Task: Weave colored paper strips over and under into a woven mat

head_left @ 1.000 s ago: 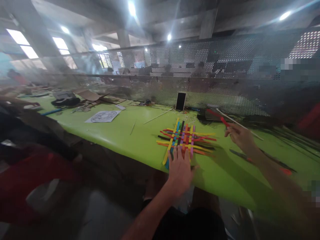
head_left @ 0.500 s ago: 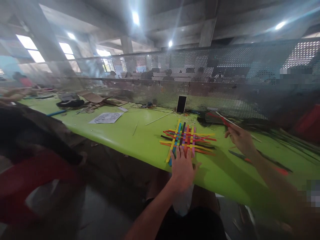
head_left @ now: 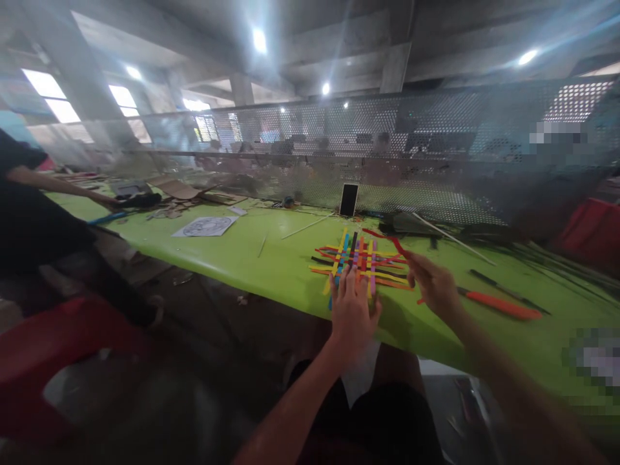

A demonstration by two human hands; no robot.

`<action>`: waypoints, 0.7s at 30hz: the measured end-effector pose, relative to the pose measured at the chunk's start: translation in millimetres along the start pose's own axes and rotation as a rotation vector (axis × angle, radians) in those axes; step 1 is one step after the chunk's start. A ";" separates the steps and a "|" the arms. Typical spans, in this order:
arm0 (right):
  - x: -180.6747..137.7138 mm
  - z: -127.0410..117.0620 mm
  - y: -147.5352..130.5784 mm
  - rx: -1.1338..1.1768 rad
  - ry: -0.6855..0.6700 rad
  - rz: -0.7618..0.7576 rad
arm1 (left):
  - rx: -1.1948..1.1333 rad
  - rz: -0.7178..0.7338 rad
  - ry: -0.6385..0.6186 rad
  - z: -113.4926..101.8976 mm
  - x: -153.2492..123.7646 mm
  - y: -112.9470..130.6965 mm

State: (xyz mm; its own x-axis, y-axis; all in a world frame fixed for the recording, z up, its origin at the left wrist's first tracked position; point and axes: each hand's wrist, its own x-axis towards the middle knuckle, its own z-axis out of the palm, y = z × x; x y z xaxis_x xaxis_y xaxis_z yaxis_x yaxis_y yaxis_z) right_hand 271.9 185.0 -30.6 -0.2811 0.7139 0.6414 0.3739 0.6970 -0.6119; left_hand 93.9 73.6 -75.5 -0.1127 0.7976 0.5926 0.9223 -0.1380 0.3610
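Observation:
A small mat woven of coloured strips (head_left: 361,263) lies near the front edge of a lime-green table (head_left: 271,258). My left hand (head_left: 352,309) rests flat on the mat's near edge, fingers spread. My right hand (head_left: 433,284) hovers just right of the mat, fingers pinched on a red strip (head_left: 394,244) that slants up and left over the weave.
An orange-handled knife (head_left: 498,303) lies to the right. A dark phone (head_left: 349,199) stands against a perforated metal screen (head_left: 387,148). Thin sticks (head_left: 453,239), a printed sheet (head_left: 206,226) and cardboard scraps lie further back. Another person's arm (head_left: 58,184) reaches in at far left.
My right hand has carried the red strip leftward from the right side of the table to the mat's edge. My left hand stays on the mat. A person has come into view at left.

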 end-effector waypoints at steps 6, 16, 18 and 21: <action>-30.4 3.0 -48.8 -0.204 -0.213 -0.392 | -0.689 -0.162 0.006 -51.2 -11.8 0.0; -58.6 2.6 -67.6 -0.260 -0.505 -0.457 | -1.069 -0.275 -0.247 -88.1 -42.8 -45.9; -60.5 0.0 -67.9 -0.182 -0.579 -0.356 | -1.030 -0.238 -0.284 -97.3 -50.6 -51.7; -64.1 -3.6 -72.3 -0.104 -0.653 -0.247 | -1.027 -0.239 -0.292 -108.6 -60.9 -57.9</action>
State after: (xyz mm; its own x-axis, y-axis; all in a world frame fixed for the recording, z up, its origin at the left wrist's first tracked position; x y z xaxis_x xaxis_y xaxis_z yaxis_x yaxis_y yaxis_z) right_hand 266.1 88.6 -25.7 -0.8295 0.4529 0.3267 0.3041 0.8570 -0.4161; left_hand 7.2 -30.7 -54.4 -0.0306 0.9587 0.2829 0.1250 -0.2772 0.9527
